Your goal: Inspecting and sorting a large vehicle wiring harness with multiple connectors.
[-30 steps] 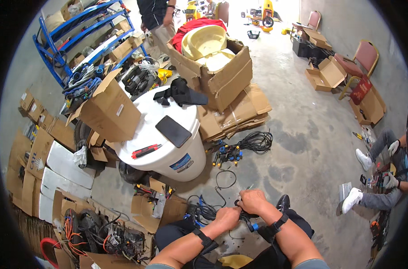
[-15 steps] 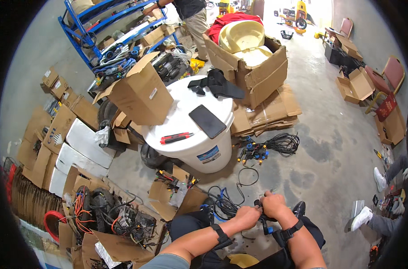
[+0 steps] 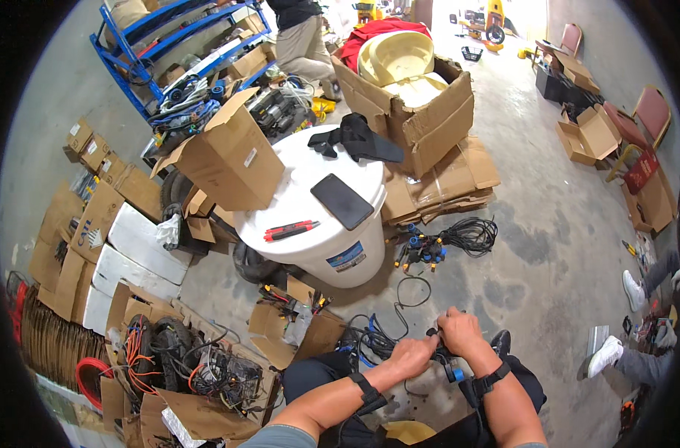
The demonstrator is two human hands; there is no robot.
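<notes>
My left hand (image 3: 415, 355) is closed on a dark cable part just above my lap, beside my right hand (image 3: 458, 332), whose fingers are curled round the upper end of the same dark part; its exact shape is hidden by my fingers. A black piece with a blue ring (image 3: 458, 373) hangs below them. Looped black and blue cables (image 3: 376, 340) lie by my left knee, and a single cord curls away on the floor beyond. A small open carton of connectors (image 3: 271, 336) stands left of my hands.
Ahead stand a white drum (image 3: 347, 269) with carton, phone and pens, a large torn carton (image 3: 437, 134) on flattened cardboard, and a coiled cable bundle (image 3: 463, 235). A co-worker (image 3: 295, 52) stands by blue shelves (image 3: 153, 41); another person's legs (image 3: 631, 362) show at right. Cluttered boxes fill the left.
The view has shifted, so the scene appears further right than a second ago. My hands stay together on the dark part, the right slightly higher now. The standing co-worker's legs have changed stance.
</notes>
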